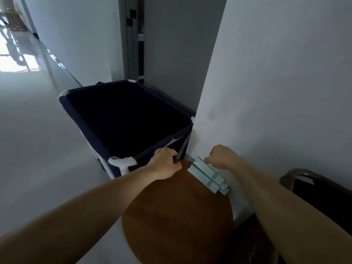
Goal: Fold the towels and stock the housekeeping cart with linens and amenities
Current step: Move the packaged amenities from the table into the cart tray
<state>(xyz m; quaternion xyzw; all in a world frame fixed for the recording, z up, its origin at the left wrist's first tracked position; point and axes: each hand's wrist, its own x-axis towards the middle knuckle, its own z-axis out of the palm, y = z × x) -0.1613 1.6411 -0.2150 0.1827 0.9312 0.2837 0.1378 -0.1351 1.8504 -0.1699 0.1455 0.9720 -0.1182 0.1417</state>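
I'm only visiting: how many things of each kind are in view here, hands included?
Hands: 2, the left hand and the right hand
Navy cart: 1
Round wooden table: 1
Dark chair: 1
Bundle of white-and-teal packets: 1, though how many packets it holds is unclear
Total: 6

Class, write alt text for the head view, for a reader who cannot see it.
A person's right hand grips slim white-and-teal boxes at the wall-side edge of a round wooden table; the left hand curls at the table's far edge, beside a dark blue cart bin.
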